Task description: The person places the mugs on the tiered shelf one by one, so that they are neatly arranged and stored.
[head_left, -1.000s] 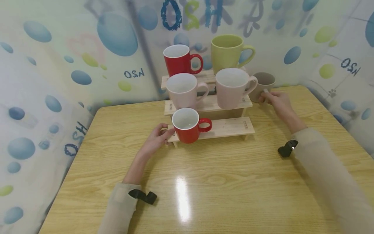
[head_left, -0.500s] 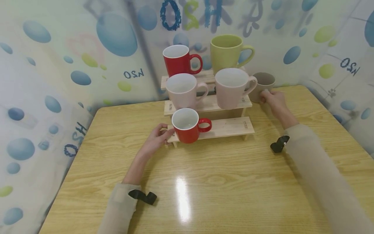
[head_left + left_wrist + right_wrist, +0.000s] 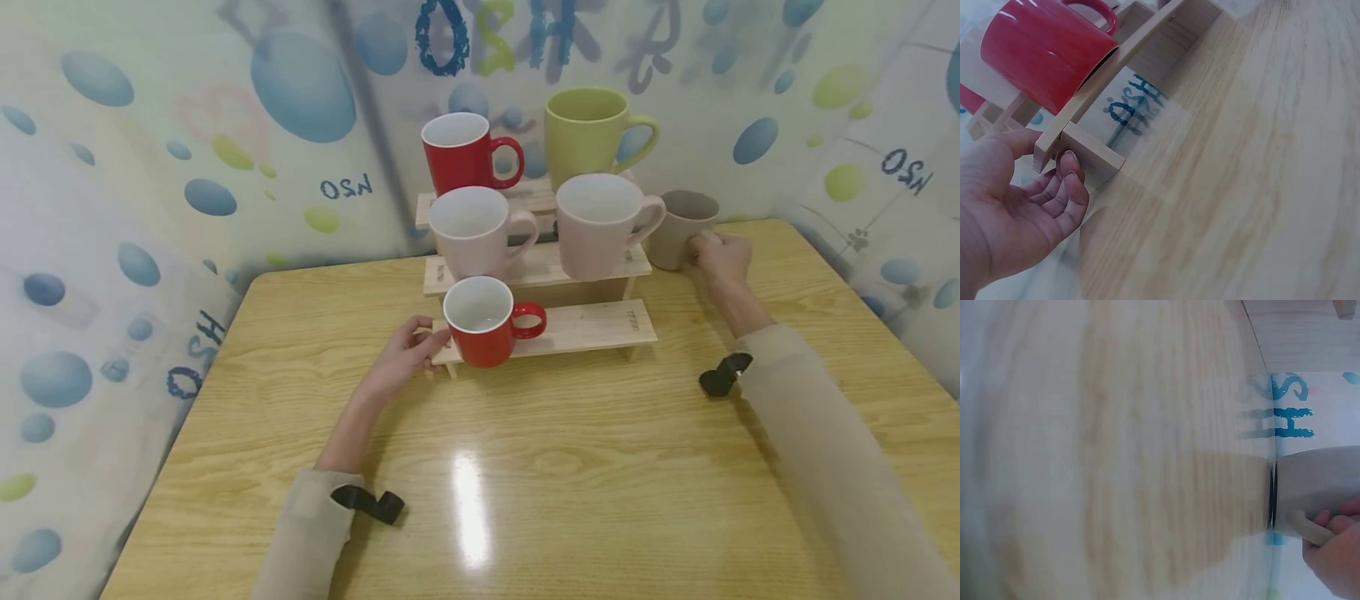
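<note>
At the left end of a three-tier wooden rack (image 3: 592, 327), my left hand (image 3: 401, 357) pinches the lowest board. In the left wrist view, the thumb is against the board's top side and curled fingers (image 3: 1072, 197) are below, by the short leg. My right hand (image 3: 723, 265) grips the handle of a grey-brown mug (image 3: 663, 246) to the right of the rack. The right wrist view shows fingers through the mug's handle (image 3: 1310, 530); its base is at or just above the tabletop, I cannot tell which. A red mug (image 3: 483, 342) sits on the lowest board near my left hand.
Two pale pink mugs (image 3: 468, 237) stand on the middle tier. Another red mug (image 3: 457, 162) and a yellow-green mug (image 3: 585, 137) are on the top tier. The wood-grain table (image 3: 525, 467) meets a patterned wall (image 3: 285, 167) behind and at both sides.
The grey-brown mug has shifted slightly to the right and nearer, with my right hand on its handle. My left hand keeps its hold on the rack.
</note>
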Demonstrator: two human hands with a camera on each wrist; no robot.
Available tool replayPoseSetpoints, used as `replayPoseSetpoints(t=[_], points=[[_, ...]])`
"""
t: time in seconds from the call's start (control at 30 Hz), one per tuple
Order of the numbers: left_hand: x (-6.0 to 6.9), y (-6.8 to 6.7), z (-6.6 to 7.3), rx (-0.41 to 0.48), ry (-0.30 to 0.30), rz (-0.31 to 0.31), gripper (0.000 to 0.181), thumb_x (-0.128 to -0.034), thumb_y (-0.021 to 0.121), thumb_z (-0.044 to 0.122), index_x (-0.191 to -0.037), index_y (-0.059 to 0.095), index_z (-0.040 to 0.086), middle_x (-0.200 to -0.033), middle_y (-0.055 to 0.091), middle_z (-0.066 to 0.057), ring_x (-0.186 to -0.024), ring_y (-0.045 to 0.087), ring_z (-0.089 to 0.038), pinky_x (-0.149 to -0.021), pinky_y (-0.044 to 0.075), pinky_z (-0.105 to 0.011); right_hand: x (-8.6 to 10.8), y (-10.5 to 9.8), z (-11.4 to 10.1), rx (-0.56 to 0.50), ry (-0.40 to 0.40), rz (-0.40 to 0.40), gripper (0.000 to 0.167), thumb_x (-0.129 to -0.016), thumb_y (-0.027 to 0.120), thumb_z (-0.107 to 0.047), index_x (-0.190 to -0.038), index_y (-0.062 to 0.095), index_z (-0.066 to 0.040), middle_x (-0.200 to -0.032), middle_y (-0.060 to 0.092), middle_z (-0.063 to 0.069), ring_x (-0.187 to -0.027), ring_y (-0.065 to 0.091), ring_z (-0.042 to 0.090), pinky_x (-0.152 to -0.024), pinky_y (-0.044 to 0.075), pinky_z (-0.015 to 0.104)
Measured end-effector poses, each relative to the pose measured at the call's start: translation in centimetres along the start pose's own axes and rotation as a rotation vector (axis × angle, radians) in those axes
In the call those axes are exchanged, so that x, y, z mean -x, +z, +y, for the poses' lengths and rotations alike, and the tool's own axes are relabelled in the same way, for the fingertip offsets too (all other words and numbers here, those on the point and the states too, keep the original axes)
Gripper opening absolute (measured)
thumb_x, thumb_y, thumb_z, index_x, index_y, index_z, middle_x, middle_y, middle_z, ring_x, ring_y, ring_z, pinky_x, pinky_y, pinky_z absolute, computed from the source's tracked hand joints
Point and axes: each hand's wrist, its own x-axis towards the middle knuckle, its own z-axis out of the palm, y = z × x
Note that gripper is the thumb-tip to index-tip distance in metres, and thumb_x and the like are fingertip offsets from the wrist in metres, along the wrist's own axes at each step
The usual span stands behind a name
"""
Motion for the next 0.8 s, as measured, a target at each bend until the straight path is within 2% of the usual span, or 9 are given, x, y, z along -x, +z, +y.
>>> replayPoseSetpoints(t=[0.13,0.3,0.57,0.73,0.8], points=[[0.0,0.1,0.0,0.009,0.001,0.003,0.027,-0.1041,0.058,0.018,-0.115,0.039,0.003,-0.100,0.060,-0.008,-0.074,0.055,-0.013,-0.070,0.055,-0.026,0.1,-0.2,-0.3,-0.076,0.005,0.036,0.040,-0.083,0.054,0.001,-0.047,0.045,-0.014,-0.049,0.048,-0.009,-0.052,0.050,0.005,-0.058,0.050,0.019],[0.1,0.1,0.2,0.014,0.001,0.001,0.027,-0.1040,0.058,0.018,-0.116,0.039,0.003,-0.097,0.060,-0.007,-0.071,0.054,-0.013,-0.070,0.054,-0.026,0.1,-1.0,-0.4,-0.111,-0.010,0.066,0.037,-0.080,0.054,0.003,-0.047,0.048,-0.013,-0.050,0.052,-0.009,-0.050,0.052,0.005,-0.053,0.049,0.019],[0.1,0.2,0.1,0.023,0.006,-0.002,0.026,-0.1041,0.058,0.018,-0.116,0.040,0.003,-0.095,0.059,-0.006,-0.067,0.052,-0.013,-0.069,0.054,-0.026,0.8,-3.6,-1.0,-0.173,-0.021,0.047,0.033,-0.080,0.052,0.007,-0.050,0.054,-0.009,-0.051,0.056,-0.007,-0.048,0.053,0.006,-0.050,0.047,0.019],[0.1,0.1,0.1,0.028,0.006,0.002,0.024,-0.1042,0.058,0.017,-0.115,0.041,0.004,-0.097,0.060,-0.007,-0.067,0.053,-0.012,-0.069,0.055,-0.026,1.2,-5.1,-1.5,-0.300,-0.083,0.021,0.033,-0.078,0.051,0.012,-0.050,0.053,-0.006,-0.048,0.054,-0.002,-0.043,0.054,0.009,-0.048,0.048,0.019],[0.1,0.1,0.1,0.028,0.004,0.003,0.025,-0.1040,0.058,0.017,-0.116,0.041,0.003,-0.099,0.060,-0.007,-0.069,0.055,-0.012,-0.069,0.055,-0.026,1.4,-5.6,-1.7,-0.363,-0.119,0.012,0.033,-0.076,0.050,0.015,-0.049,0.049,-0.004,-0.045,0.049,0.000,-0.041,0.052,0.011,-0.047,0.047,0.020]])
